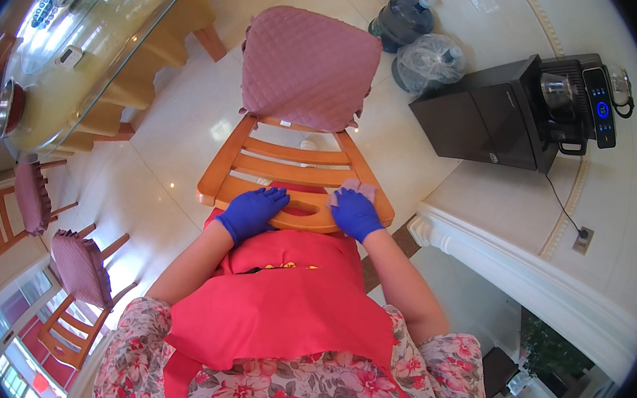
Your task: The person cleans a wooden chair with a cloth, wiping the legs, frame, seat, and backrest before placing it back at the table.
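Right in front of me stands a wooden chair, its slatted backrest [298, 171] towards me and a quilted pink seat cushion [311, 69] beyond it. My left hand [253, 210], in a blue glove, rests on the left part of the top rail, beside the oval handle slot. On the right part of that rail, my right hand [355, 213], also gloved in blue, presses a folded pink cloth [357, 189] against the wood. The cloth shows beyond the fingertips; its underside is hidden.
A glass-topped table [98, 63] with a yellow cloth is at upper left, a metal bowl [11, 109] near its edge. Cushioned chairs [82, 268] stand at lower left. Large water bottles [404, 23] and a dark dispenser cabinet [484, 120] are at right, near a white moulded edge [516, 293].
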Motion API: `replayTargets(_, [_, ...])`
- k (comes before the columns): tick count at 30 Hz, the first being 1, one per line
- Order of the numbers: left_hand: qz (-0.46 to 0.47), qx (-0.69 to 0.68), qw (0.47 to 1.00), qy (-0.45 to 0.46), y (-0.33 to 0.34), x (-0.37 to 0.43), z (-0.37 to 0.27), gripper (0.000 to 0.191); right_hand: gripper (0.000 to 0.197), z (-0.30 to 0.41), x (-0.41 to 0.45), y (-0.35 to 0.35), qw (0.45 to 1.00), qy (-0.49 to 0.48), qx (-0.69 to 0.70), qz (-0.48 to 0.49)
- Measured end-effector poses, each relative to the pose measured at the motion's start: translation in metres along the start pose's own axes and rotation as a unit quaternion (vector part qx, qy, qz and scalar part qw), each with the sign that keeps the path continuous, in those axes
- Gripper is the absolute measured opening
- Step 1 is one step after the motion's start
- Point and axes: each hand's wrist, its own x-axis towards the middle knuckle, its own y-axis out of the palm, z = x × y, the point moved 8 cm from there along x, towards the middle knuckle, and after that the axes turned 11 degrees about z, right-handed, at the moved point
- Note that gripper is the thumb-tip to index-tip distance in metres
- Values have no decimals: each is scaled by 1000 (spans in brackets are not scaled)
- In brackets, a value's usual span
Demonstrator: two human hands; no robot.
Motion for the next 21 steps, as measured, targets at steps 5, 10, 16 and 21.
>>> replayTargets(5, [-1, 3, 1000, 2, 6, -1, 4, 72, 27, 45, -16, -11, 991, -35, 89, -98])
replayTargets(10, [-12, -2, 1000, 2, 6, -4, 6, 72, 27, 13, -64, -36, 979, -19, 98, -177])
replayTargets(16, [-12, -10, 1000, 3, 1, -3, 4, 72, 33, -48, -53, -24, 981, 112, -85, -131])
replayTargets(21, [-3, -12, 1000, 2, 0, -4, 2, 72, 33, -88, -8, -10, 980, 146, 136, 26])
